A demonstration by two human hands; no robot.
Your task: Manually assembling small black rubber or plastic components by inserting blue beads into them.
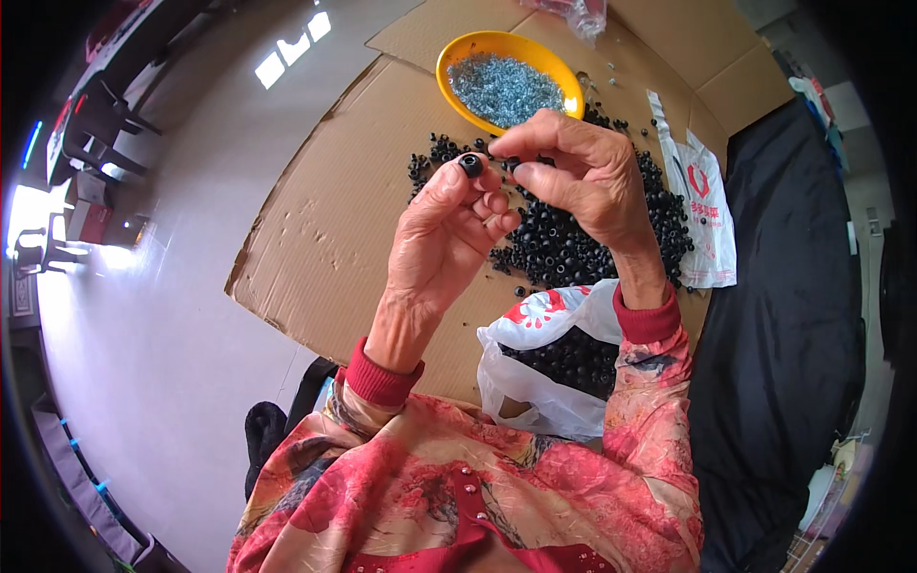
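Observation:
Between thumb and forefinger, my left hand (439, 229) grips a round black bead (470, 165) whose hole faces up; its other fingers curl loosely. My right hand (594, 181) is just beside it, thumb and forefinger bent around a small dark piece (513, 164) that looks like another black bead. A gap separates the two hands' fingertips. Beneath them a wide heap of black beads (564, 244) of mixed sizes spreads over the cardboard (325, 210), partly hidden by my right hand and wrist. Past my hands stands a yellow bowl (573, 94) of tiny clear-bluish beads (501, 86).
Close to my body, a white plastic bag (497, 382) with red print holds more black beads (573, 363). Another white bag (712, 229) lies flat at the right, beside a black cloth (783, 353). Clear plastic (573, 14) lies at the far edge. Chairs (105, 124) stand at the far left.

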